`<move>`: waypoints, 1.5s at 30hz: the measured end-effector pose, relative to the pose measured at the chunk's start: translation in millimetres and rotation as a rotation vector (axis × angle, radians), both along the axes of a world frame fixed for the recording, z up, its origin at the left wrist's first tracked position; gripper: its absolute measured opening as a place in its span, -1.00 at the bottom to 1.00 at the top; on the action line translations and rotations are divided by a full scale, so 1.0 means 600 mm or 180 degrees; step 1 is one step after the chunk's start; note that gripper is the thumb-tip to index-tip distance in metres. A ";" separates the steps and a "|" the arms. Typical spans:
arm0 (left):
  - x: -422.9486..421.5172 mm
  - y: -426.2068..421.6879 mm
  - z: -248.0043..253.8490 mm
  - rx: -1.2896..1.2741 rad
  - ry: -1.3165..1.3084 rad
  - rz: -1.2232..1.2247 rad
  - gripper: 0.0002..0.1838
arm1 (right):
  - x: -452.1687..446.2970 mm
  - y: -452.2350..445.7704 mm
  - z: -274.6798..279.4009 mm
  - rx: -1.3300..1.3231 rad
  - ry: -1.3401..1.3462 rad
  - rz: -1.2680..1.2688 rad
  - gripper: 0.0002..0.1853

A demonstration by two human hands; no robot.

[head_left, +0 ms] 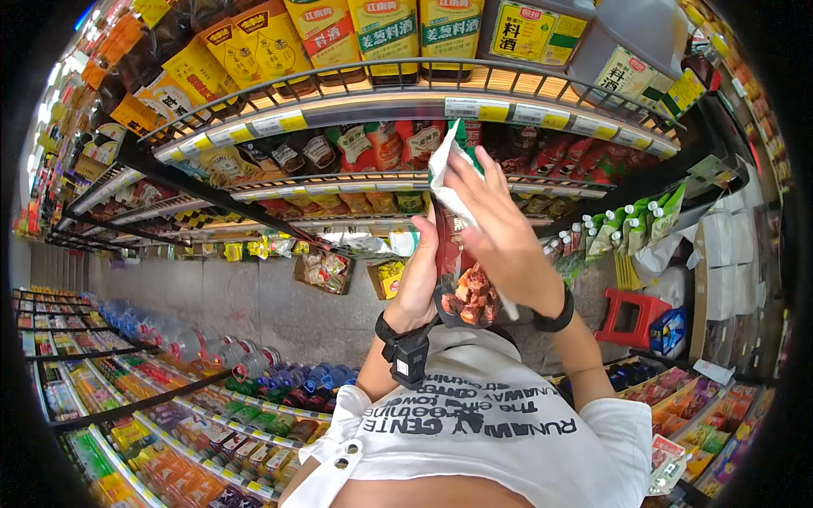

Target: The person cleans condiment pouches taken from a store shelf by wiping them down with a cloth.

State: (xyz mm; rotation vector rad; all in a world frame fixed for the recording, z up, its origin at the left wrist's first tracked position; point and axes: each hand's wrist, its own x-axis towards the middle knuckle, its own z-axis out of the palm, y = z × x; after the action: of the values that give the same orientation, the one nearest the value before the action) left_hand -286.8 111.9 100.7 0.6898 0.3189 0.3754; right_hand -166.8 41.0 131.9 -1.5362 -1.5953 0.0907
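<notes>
In front of my chest is a dark red-brown food pouch [453,254] with a picture of glossy meat cubes near its lower end. My left hand [417,279] grips its left edge, thumb pointing up and the other fingers mostly hidden. Across the pouch's upper right lies my right hand [500,220], back toward me and fingers stretched out. Under those fingers is a white sheet-like part [442,169] with a green tip; I cannot tell whether it belongs to the pouch or to a second packet.
Ahead stands a shelf unit [339,110] with a wire rail, cooking-wine bottles [383,34] above and sauce packets [360,146] below. Spouted pouches [635,224] hang at the right, near a red stool [628,320]. Small boxes [323,273] sit on the tiled floor. Stocked shelves lie behind me.
</notes>
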 end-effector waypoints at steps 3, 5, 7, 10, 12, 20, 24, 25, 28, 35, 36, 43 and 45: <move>0.005 -0.002 -0.016 0.0268 0.0141 0.0188 -0.25 | -0.024 -0.008 0.006 -0.0343 -0.0395 -0.0394 -0.51; 0.007 0.000 -0.027 0.0023 -0.0047 0.0263 -0.23 | -0.018 -0.012 -0.002 -0.0469 -0.0430 -0.0049 -0.47; 0.002 0.008 -0.037 0.0187 0.0263 0.0200 -0.19 | -0.016 -0.021 0.000 -0.0666 -0.0598 0.0032 -0.43; 0.012 0.025 -0.046 -0.0138 -0.0629 -0.0219 -0.15 | -0.026 -0.041 -0.013 -0.0628 -0.0626 0.0472 -0.44; 0.018 0.034 -0.051 -0.0484 -0.0853 -0.0278 -0.16 | -0.042 -0.059 -0.019 -0.0607 -0.0721 0.0443 -0.47; 0.019 0.024 -0.032 -0.0690 -0.0634 -0.0617 -0.15 | -0.062 -0.112 -0.027 -0.0513 -0.0795 0.0565 -0.62; 0.019 0.029 -0.034 -0.0533 -0.0630 -0.0640 -0.13 | -0.029 -0.140 -0.019 -0.0460 -0.0431 0.0951 -0.64; 0.016 0.030 -0.028 -0.0529 -0.0619 -0.0638 -0.13 | -0.013 -0.146 -0.019 -0.0391 -0.0130 0.1153 -0.65; 0.011 0.028 -0.016 -0.0753 -0.0885 -0.0351 -0.11 | 0.017 -0.139 0.002 0.0008 0.0085 -0.0913 -0.61; 0.012 0.016 -0.010 -0.0603 -0.0830 -0.0223 -0.21 | 0.038 -0.010 0.022 0.0064 0.0127 -0.0622 -0.61; 0.011 0.015 -0.016 -0.0531 -0.0561 -0.0004 -0.28 | 0.030 0.003 0.016 0.0011 -0.0009 -0.0365 -0.60; -0.008 0.016 -0.021 -0.0919 -0.0146 0.0426 -0.28 | -0.015 -0.038 -0.006 -0.0582 -0.0659 0.0338 -0.48; -0.005 0.035 -0.040 -0.1180 -0.0633 -0.0150 -0.23 | -0.019 -0.057 -0.012 -0.0707 -0.0273 0.0791 -0.46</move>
State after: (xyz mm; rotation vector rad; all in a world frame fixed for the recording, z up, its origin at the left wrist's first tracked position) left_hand -289.9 132.9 76.8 0.2929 0.1757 0.3257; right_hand -178.4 6.6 124.5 -1.5162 -1.8912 0.3542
